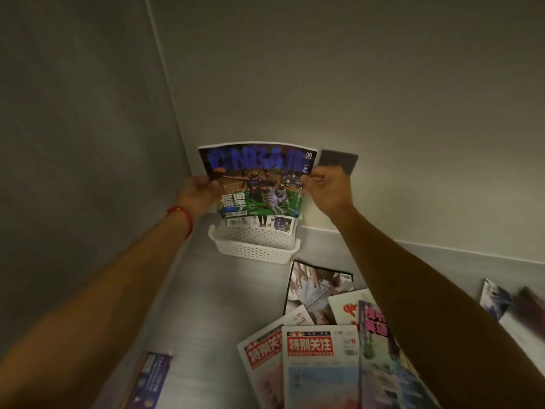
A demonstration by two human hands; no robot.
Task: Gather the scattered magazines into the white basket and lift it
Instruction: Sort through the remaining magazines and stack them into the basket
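Note:
A basketball magazine with a blue title stands upright over the white basket, its lower edge at the basket's mouth. My left hand grips its left edge and my right hand grips its right edge. Another magazine stands inside the basket behind it. The perforated basket sits in the far corner of a grey metal surface. Several magazines lie scattered nearer me, among them two with red titles and a dark-bordered one.
Grey walls close the corner at left and behind the basket. A dark grey plate is fixed on the back wall by my right hand. A purple magazine lies at bottom left, and more at far right.

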